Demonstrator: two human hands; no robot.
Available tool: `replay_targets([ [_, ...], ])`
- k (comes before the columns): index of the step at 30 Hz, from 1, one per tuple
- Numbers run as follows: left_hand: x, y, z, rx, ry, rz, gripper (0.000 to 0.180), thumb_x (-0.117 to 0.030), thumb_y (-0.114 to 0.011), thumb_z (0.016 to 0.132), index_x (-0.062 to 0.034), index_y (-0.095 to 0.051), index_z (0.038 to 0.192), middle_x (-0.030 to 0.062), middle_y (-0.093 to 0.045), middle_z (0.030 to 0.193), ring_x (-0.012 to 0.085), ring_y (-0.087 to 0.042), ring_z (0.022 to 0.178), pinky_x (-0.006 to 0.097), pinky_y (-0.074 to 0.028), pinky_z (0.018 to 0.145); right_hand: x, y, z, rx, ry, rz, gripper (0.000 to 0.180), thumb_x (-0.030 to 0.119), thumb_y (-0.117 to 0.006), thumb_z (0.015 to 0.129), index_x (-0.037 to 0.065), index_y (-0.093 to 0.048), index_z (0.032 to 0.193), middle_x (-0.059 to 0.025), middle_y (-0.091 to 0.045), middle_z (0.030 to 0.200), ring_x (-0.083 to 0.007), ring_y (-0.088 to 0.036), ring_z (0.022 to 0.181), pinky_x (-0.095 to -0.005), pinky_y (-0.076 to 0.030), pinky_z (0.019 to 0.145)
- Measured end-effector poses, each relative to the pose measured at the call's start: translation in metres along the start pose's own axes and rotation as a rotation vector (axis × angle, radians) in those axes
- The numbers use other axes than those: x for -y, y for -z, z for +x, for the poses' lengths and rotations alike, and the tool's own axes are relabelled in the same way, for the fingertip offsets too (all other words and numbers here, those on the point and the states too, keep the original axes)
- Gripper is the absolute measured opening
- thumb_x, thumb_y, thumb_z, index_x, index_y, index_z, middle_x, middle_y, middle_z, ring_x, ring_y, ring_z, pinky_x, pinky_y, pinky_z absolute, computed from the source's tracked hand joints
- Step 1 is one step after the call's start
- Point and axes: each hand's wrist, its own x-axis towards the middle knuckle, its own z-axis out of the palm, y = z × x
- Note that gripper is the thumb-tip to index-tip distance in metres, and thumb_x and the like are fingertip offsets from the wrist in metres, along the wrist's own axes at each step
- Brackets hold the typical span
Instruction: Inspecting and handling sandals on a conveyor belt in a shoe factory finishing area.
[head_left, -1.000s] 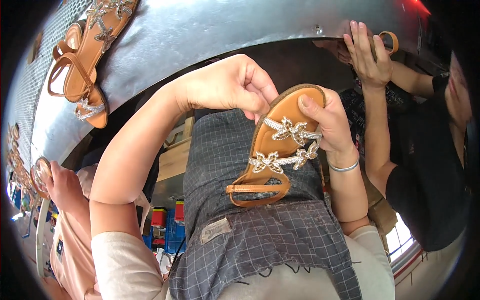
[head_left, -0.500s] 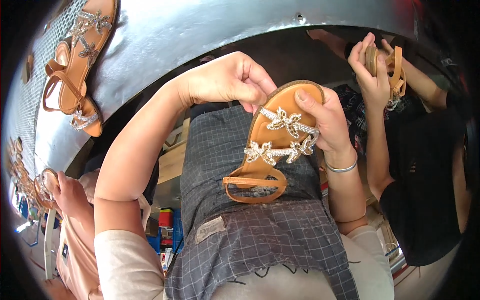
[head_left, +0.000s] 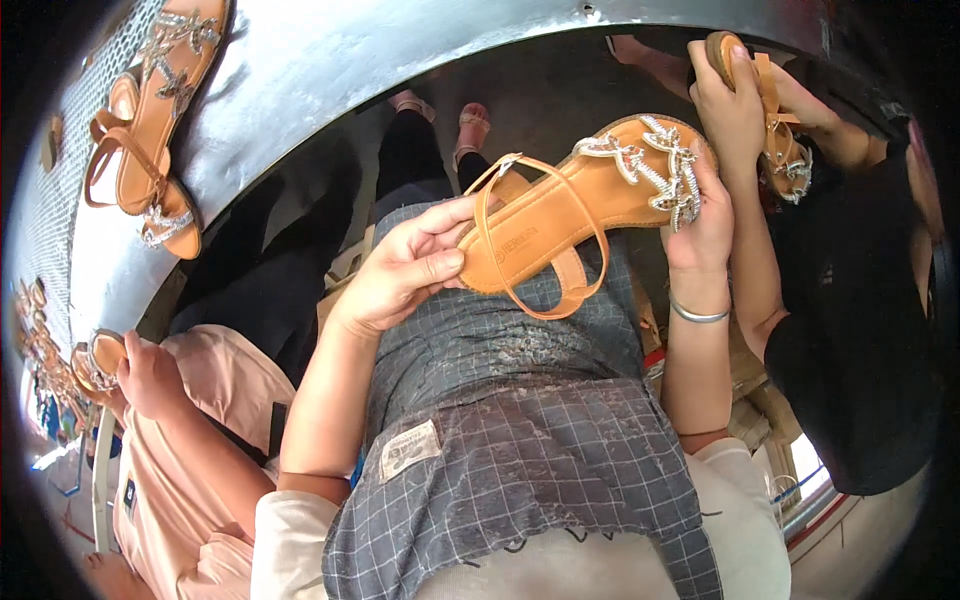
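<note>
From the head view, the tan sandal (head_left: 575, 215) is held up in the air over the person's grey checked apron (head_left: 520, 440), just below the curved edge of the grey metal table (head_left: 330, 60) and clear of it. The left hand (head_left: 405, 275) pinches the heel end of the sandal, thumb pressed on the insole and fingers curled beneath; the right hand (head_left: 700, 225) closes on the toe end, fingertips lying right against the rhinestone starfish straps (head_left: 655, 165). The thin ankle strap (head_left: 545, 245) hangs as a loose loop off the sandal's near side. As I see it, the main risk is at the toe end: fingers pressing on the stones could scrape some loose or bend the trim. The dangling loop could also catch on a thumb or the table edge if the sandal is swung upward. To the sandal's right, a neighbour in black holds another sandal (head_left: 770, 110) very near, so a bump between the two looks possible. Up and to the sandal's left, finished sandals (head_left: 150, 130) lie on the table, well apart.
</note>
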Motion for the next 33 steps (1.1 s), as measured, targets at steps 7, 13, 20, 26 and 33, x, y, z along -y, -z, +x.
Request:
replay_targets([
  [7,0.006,0.005,-0.011,0.025,-0.133,-0.065,0.082,-0.006,-0.074,0.071,0.0074,-0.03,0.139,0.0168,-0.049,0.133,0.0233,-0.05,0.122,0.035,-0.039,0.103,-0.011,0.013,0.006,0.112,-0.076,0.121,0.033,0.02,-0.042,0.098,-0.005,-0.053,0.117,-0.0146,-0.061,0.113,-0.0228,-0.06,0.105,-0.0375,-0.047,0.093],
  [13,0.008,0.014,-0.017,0.052,-0.178,-0.097,0.076,0.01,-0.067,0.071,0.0048,-0.033,0.139,0.0169,-0.048,0.134,0.0213,-0.051,0.121,0.031,-0.043,0.099,-0.017,0.005,0.001,0.081,-0.086,0.094,0.033,0.019,-0.042,0.098,-0.003,-0.052,0.121,-0.0145,-0.059,0.117,-0.025,-0.058,0.109,-0.0385,-0.046,0.095],
  [20,0.01,0.014,-0.011,0.062,-0.205,-0.106,0.078,0.009,-0.069,0.069,0.0045,-0.033,0.139,0.017,-0.047,0.136,0.0206,-0.05,0.122,0.032,-0.044,0.098,-0.02,0.01,0.007,0.076,-0.078,0.069,0.034,0.019,-0.036,0.099,-0.001,-0.048,0.125,-0.0153,-0.056,0.123,-0.0262,-0.054,0.114,-0.0407,-0.044,0.1],
  [26,0.023,0.004,0.013,-0.328,-0.254,-0.023,0.058,-0.008,-0.07,0.08,-0.0051,-0.042,0.131,0.006,-0.057,0.117,0.0161,-0.059,0.104,0.029,-0.054,0.083,-0.02,-0.002,-0.01,0.054,0.051,0.126,0.027,0.013,-0.051,0.093,-0.004,-0.055,0.114,-0.0118,-0.063,0.11,-0.0198,-0.061,0.1,-0.035,-0.05,0.087],
  [33,0.024,0.011,0.033,-0.396,-0.241,-0.008,0.047,-0.012,-0.069,0.083,-0.0057,-0.048,0.124,0.0054,-0.059,0.113,0.0156,-0.061,0.099,0.026,-0.058,0.075,0.009,-0.008,-0.021,0.165,0.139,-0.053,0.027,0.007,-0.061,0.086,-0.003,-0.057,0.11,-0.0099,-0.064,0.104,-0.0138,-0.06,0.093,-0.0272,-0.047,0.083],
])
